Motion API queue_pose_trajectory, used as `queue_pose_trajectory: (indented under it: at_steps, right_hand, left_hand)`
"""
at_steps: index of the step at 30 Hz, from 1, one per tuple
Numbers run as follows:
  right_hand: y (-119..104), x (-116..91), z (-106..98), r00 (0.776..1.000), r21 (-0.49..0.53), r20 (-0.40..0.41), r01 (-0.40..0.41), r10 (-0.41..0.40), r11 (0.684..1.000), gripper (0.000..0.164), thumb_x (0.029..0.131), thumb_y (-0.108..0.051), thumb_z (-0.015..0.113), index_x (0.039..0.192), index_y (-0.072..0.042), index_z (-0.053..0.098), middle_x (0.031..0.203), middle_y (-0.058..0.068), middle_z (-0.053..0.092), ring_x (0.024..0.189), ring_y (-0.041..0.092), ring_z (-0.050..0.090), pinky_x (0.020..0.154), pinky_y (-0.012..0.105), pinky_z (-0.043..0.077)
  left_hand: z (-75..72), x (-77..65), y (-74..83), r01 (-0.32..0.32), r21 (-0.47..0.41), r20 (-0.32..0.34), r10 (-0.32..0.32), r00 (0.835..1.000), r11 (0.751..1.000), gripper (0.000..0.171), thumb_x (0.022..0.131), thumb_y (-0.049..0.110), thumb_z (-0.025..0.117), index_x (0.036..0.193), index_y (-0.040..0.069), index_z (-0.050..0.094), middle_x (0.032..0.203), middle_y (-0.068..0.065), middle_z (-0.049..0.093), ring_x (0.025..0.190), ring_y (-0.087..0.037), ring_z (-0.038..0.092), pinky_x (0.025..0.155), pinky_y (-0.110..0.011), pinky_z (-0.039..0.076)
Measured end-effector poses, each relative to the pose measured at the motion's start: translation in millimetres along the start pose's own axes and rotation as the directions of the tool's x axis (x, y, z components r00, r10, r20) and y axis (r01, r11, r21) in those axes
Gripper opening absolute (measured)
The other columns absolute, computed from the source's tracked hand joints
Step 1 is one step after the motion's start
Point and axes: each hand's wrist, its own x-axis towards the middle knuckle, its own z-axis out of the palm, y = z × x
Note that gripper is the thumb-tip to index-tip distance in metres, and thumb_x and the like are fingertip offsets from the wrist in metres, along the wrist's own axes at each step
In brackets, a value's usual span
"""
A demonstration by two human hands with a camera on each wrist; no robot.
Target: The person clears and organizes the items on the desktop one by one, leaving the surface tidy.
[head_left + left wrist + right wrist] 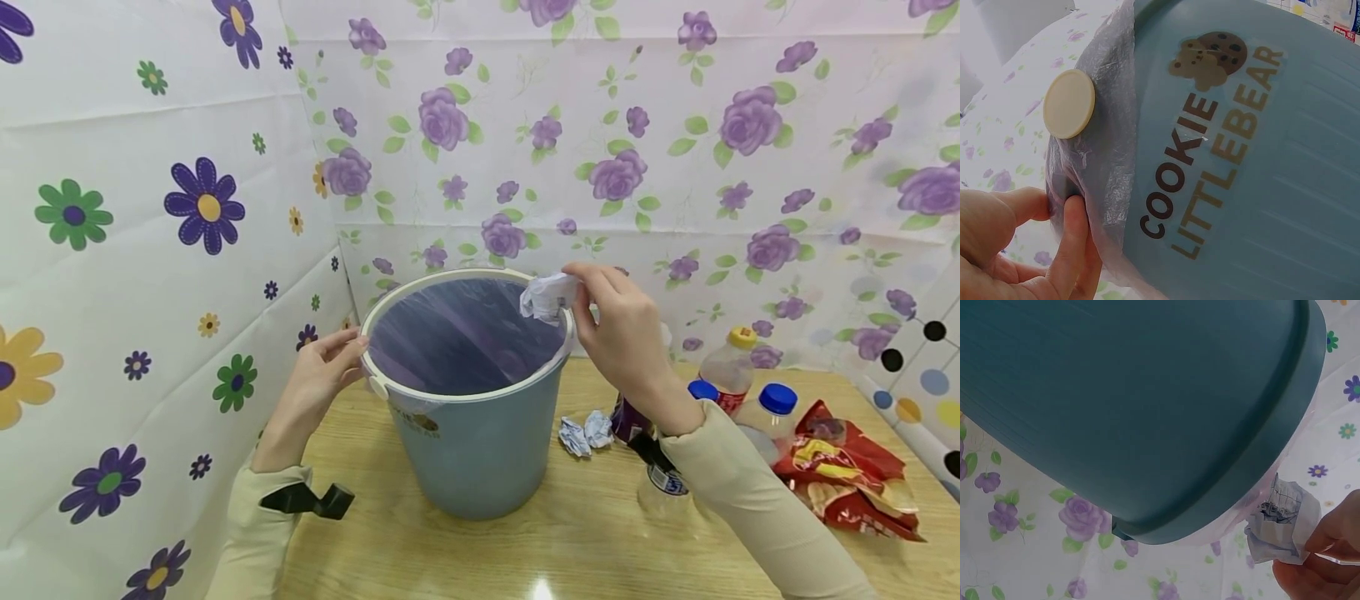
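A blue-grey trash bin point(480, 458) with a cream rim stands upright on the table, lined with a thin translucent bag point(1116, 125). My left hand point(321, 375) grips the bin's rim on its left side, thumb and fingers pressing the liner there. Over the right part of the opening, my right hand point(618, 333) pinches a crumpled white paper ball point(547, 297) between thumb and fingertips. In the right wrist view, the paper ball point(1282, 522) shows dark print and overlaps the rim's edge. Two more crumpled paper balls point(587, 434) lie on the table right of the bin.
Several plastic bottles stand at the right, one with a yellow cap point(742, 337) and others with blue caps point(777, 398). Beside them lies a red snack bag point(847, 471). Flower-patterned sheets point(525, 167) hang behind and to the left of the wooden table point(525, 562).
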Motion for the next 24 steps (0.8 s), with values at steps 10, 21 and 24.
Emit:
queue_pose_trajectory:
  at_steps: [10, 21, 24]
  right_hand:
    - [-5.4, 1.2, 5.0, 0.999, 0.006, 0.033, 0.019, -0.019, 1.0, 0.022, 0.09, 0.004, 0.057, 0.109, 0.0, 0.067, 0.099, 0.016, 0.069, 0.075, 0.027, 0.063, 0.059, 0.034, 0.051]
    - [-10.0, -0.3, 9.2, 0.998, 0.005, 0.06, 0.02, -0.021, 1.0, 0.021, 0.091, 0.002, 0.058, 0.11, -0.001, 0.067, 0.099, 0.016, 0.069, 0.08, 0.027, 0.064, 0.06, 0.034, 0.052]
    - [-10.1, -0.5, 10.6, 0.998, 0.008, 0.06, 0.023, -0.024, 1.0, 0.021, 0.091, 0.002, 0.058, 0.11, -0.001, 0.067, 0.099, 0.015, 0.069, 0.079, 0.027, 0.064, 0.058, 0.034, 0.051]
  left_hand:
    - [-0.2, -0.1, -0.6, -0.011, 0.011, -0.002, 0.011, 1.0, 1.0, 0.062, 0.099, 0.024, 0.056, 0.145, -0.009, 0.032, 0.101, 0.007, 0.061, 0.088, -0.001, 0.062, 0.085, -0.012, 0.053]
    - [-0.3, -0.3, -1.0, 0.01, -0.015, 0.007, -0.01, 1.0, 1.0, 0.064, 0.099, 0.025, 0.056, 0.148, -0.007, 0.029, 0.11, 0.001, 0.057, 0.092, -0.002, 0.062, 0.087, -0.013, 0.053]
    - [-0.5, -0.5, -0.8, 0.012, -0.021, 0.009, -0.012, 1.0, 1.0, 0.065, 0.099, 0.026, 0.056, 0.148, -0.006, 0.028, 0.114, -0.001, 0.055, 0.094, -0.002, 0.062, 0.088, -0.013, 0.053]
